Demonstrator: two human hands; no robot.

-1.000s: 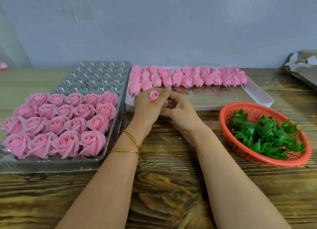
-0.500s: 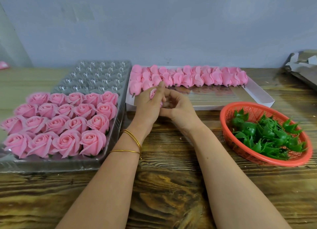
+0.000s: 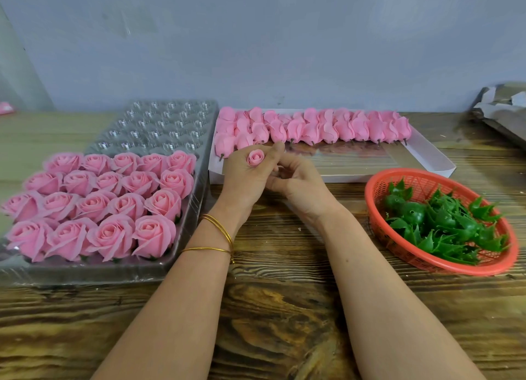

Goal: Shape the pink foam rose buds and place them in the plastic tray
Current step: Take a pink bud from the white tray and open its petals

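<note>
A plain grey-blue wall (image 3: pixel 256 37) rises behind a dark-grained wooden table (image 3: pixel 270 322) under soft, even light

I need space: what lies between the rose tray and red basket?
The left hand gripping a rose bud, the right hand beside it, and both forearms over wooden table; head view.

At the left of the frame, matt foam roses (image 3: pixel 108 206) sit in a glossy clear plastic tray (image 3: pixel 159 123). The table (image 3: pixel 270 308) is rough-grained wood. At the right of the frame, the red basket (image 3: pixel 398 245) is meshed plastic.

A red basket (image 3: pixel 427 180) holds green plastic calyxes (image 3: pixel 444 223).
</note>
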